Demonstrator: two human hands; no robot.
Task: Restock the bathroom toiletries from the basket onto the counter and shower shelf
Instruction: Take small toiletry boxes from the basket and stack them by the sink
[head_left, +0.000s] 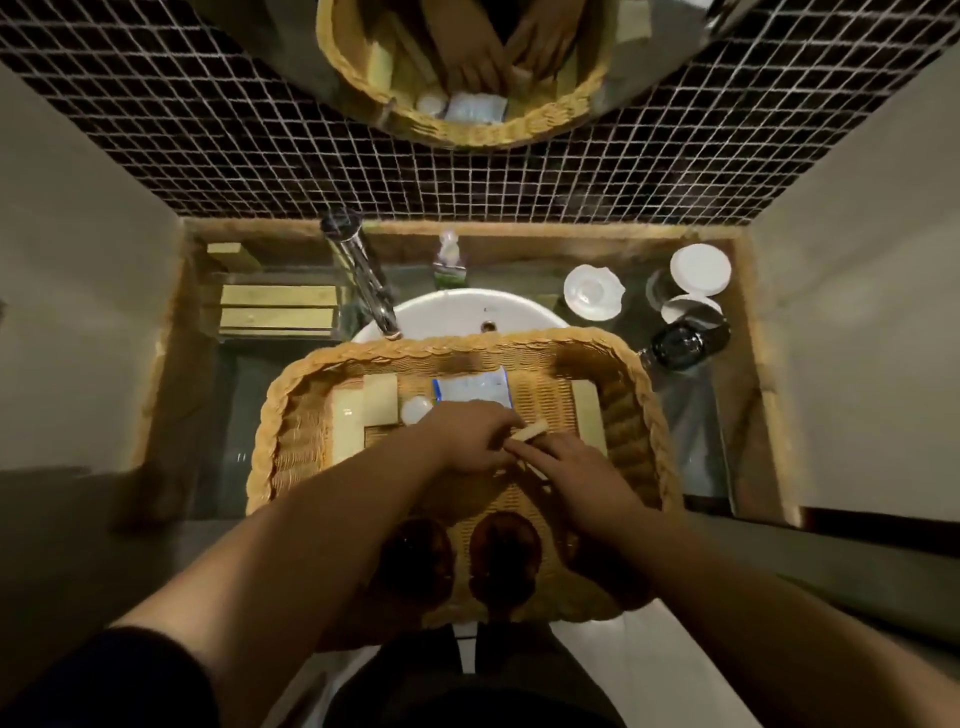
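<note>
At the centre of the frame, a small tan packet (530, 432) is clamped in the grip of the left hand (470, 441) over the basket (291, 395). The grip of the right hand (579, 475) is closed on the same packet.

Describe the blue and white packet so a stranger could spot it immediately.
Find the wicker basket resting over the white sink. The packet lies flat against the basket's far wall, just beyond the left hand. It is the only blue-edged item; its neighbours are plain yellowish boxes and a small white round lid.
</note>
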